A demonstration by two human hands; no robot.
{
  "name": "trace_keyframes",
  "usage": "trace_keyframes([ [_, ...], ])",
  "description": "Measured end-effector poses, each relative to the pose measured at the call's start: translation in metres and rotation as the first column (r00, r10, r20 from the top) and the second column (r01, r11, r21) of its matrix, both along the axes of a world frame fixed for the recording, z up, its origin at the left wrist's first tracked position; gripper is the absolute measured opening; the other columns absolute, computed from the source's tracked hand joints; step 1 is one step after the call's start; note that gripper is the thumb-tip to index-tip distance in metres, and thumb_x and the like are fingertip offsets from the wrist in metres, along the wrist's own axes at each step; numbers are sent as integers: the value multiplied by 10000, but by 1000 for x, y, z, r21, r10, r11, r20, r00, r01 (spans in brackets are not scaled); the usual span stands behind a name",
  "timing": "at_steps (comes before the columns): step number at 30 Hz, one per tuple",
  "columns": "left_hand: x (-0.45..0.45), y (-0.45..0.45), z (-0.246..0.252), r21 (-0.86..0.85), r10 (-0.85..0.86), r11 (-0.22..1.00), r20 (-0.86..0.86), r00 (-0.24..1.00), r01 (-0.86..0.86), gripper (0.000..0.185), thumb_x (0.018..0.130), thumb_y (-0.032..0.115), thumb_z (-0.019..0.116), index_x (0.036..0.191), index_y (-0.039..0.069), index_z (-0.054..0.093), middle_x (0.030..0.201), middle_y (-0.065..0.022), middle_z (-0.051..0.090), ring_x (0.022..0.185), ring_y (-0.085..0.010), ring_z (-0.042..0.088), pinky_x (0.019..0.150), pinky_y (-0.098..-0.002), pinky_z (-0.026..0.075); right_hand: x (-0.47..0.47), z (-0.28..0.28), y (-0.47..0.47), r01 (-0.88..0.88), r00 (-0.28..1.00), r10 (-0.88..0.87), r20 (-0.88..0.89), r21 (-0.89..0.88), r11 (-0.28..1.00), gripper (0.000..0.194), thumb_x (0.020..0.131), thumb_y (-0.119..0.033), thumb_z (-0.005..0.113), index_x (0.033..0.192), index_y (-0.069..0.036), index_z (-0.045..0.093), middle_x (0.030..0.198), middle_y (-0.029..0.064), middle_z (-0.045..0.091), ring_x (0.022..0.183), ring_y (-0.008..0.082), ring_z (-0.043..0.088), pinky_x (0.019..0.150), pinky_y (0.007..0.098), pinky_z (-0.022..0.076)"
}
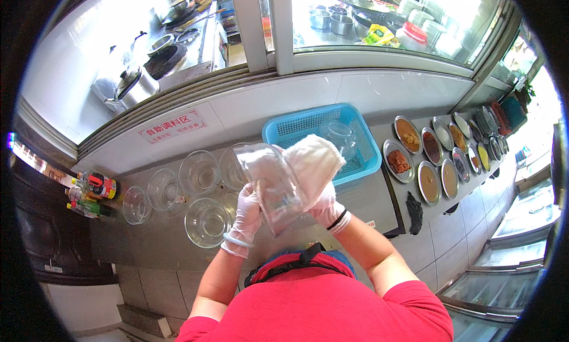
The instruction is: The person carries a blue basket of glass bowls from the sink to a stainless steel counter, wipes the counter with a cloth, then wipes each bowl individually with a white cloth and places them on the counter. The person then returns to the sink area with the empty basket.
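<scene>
My left hand [249, 211], in a thin translucent glove, grips the edge of a clear bowl [269, 182] that is tilted on its side above the counter. A white cloth [313, 162] is in my gloved right hand [328, 208], against the right side of this bowl. The fingers of the right hand are partly hidden by the cloth. Behind both hands stands a light blue plastic basket [372, 157] with another clear bowl [340, 139] inside. To the left, several clear bowls stand on the counter, among them a near one [208, 222] and a far one [199, 173].
The metal counter [151, 248] runs along a tiled wall under sliding windows. Bottles [100, 186] stand at its left end. Metal dishes of sauces and condiments [429, 182] line the right, near a black crumpled item [414, 213]. A sign [172, 126] bears writing.
</scene>
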State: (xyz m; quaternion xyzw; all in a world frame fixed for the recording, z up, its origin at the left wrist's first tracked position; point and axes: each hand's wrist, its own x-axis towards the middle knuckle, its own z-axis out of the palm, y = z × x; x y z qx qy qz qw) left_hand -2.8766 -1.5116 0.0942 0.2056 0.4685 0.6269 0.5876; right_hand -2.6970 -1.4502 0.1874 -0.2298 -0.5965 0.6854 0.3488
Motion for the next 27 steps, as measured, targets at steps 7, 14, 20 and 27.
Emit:
trace_keyframes([
  [7,-40,-2,-5,19,333,928,-489,806,-371,236,1050,266,560,956,52,594,599,-47,612,462,-113,572,421,-259,428,-32,-19,-58,122,933,-240,267,394,911,306,882,-316,691,1014,-41,722,922,140,721,888,298,685,819,418,540],
  [14,-62,-77,-55,-387,137,891,-265,955,-236,189,1027,220,542,981,37,552,686,-113,645,486,-184,611,405,-287,454,62,-55,-62,95,896,-341,-284,-627,773,437,990,-388,625,1234,-25,625,1171,115,676,1061,155,654,936,370,550],
  [20,-57,-121,-100,-524,-86,847,-308,948,-93,237,1044,242,515,960,29,575,670,-106,670,500,-169,621,432,-275,427,127,-78,30,625,776,-623,99,5,780,373,1016,-255,592,1289,-6,542,1210,140,643,1085,222,643,928,348,548],
  [27,-73,-128,-144,-605,-213,785,-459,863,-128,253,1052,261,509,919,52,561,606,-128,659,465,-207,609,444,-322,459,172,-107,78,531,713,-618,-331,-320,784,223,963,-260,627,1073,-74,572,1059,122,666,986,272,671,922,423,558],
])
